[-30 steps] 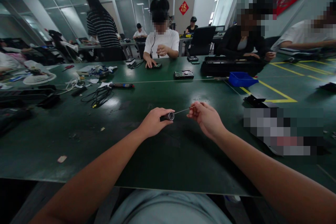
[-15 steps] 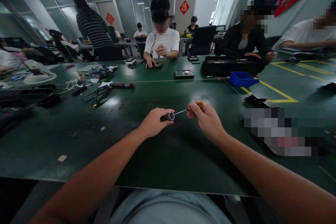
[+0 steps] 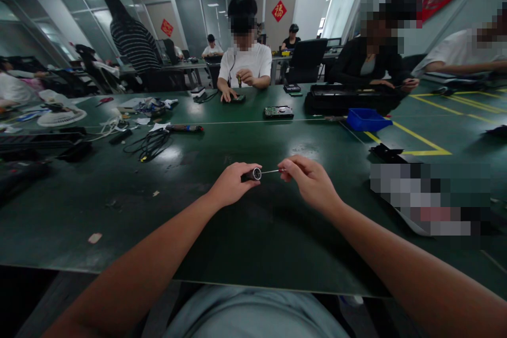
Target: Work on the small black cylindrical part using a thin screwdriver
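Near the middle of the green table, my left hand [image 3: 232, 184] is closed around a dark cylindrical part [image 3: 251, 174], whose pale ringed open end faces right. My right hand [image 3: 307, 177] pinches the handle of a screwdriver [image 3: 271, 171]. Its thin metal shaft points left, with the tip at or in the open end of the cylinder; I cannot tell how deep. Most of the handle is hidden by my fingers. Both hands are above the tabletop.
On the green table [image 3: 130, 190], black cables [image 3: 152, 142] and a pen-like tool [image 3: 184, 128] lie left. A metal-cased device [image 3: 278, 111], blue bin [image 3: 368, 120] and long black housing [image 3: 352, 97] stand beyond. A partly blurred object [image 3: 420, 200] lies right. A co-worker [image 3: 245, 66] sits opposite.
My right hand has shifted slightly left and the screwdriver lies more level, less of its shaft showing. The left hand keeps its hold. The co-worker opposite has lowered a hand-held tool.
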{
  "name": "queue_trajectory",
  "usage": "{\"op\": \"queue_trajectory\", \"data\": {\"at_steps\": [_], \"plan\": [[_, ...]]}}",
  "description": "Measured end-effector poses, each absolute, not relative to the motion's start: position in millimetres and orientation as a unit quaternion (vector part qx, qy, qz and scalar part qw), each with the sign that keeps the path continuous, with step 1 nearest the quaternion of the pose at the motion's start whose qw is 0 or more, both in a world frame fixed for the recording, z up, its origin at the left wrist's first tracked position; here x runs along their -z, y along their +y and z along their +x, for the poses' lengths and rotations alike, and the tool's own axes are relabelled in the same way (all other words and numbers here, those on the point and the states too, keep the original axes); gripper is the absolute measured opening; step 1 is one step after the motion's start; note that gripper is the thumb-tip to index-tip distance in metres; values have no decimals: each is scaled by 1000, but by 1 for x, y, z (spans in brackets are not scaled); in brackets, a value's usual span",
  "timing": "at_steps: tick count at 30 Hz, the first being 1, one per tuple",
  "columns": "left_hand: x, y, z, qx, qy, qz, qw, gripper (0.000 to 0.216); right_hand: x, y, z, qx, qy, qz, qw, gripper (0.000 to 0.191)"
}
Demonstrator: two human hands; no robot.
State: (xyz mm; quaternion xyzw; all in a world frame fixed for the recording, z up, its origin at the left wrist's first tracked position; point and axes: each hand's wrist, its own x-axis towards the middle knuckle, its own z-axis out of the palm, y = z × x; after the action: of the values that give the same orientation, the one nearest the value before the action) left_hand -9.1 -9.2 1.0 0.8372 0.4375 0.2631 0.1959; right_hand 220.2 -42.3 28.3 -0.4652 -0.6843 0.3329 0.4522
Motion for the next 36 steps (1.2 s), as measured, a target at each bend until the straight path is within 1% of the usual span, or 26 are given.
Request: {"op": "queue_trajectory", "data": {"at_steps": [2, 6, 10, 14, 18, 21, 23, 24, 28, 29, 32, 36], "plan": [[-2, -10, -9, -265, 433, 838, 199, 40, -29, -43, 219, -330, -683, -482, 439, 30], [-3, -10, -8, -266, 435, 835, 205, 39, -26, -42, 220, -319, -677, -493, 443, 22], [-2, -9, -7, -262, 439, 834, 207, 39, -23, -41, 220, -332, -675, -477, 454, 19], [-2, -10, -7, -263, 436, 834, 210, 39, -25, -42, 219, -348, -673, -477, 446, 32], [-2, -10, -8, -268, 435, 835, 205, 39, -23, -43, 218, -344, -658, -481, 466, 19], [-2, -9, -9, -276, 430, 835, 204, 39, -21, -42, 217, -359, -635, -473, 494, 15], [-2, -9, -9, -275, 429, 836, 204, 39, -22, -41, 217, -371, -633, -463, 497, 14], [-2, -9, -9, -272, 428, 838, 203, 39, -23, -41, 217, -376, -638, -458, 492, 15], [-2, -9, -8, -259, 428, 843, 200, 39, -25, -41, 217, -360, -668, -466, 455, 29], [-2, -9, -7, -258, 429, 842, 200, 39, -25, -41, 217, -353, -670, -473, 451, 28], [-2, -9, -8, -263, 433, 838, 203, 40, -24, -42, 217, -363, -643, -480, 474, 16], [-3, -10, -8, -267, 432, 835, 211, 40, -23, -41, 218, -398, -603, -465, 512, 16]]}}
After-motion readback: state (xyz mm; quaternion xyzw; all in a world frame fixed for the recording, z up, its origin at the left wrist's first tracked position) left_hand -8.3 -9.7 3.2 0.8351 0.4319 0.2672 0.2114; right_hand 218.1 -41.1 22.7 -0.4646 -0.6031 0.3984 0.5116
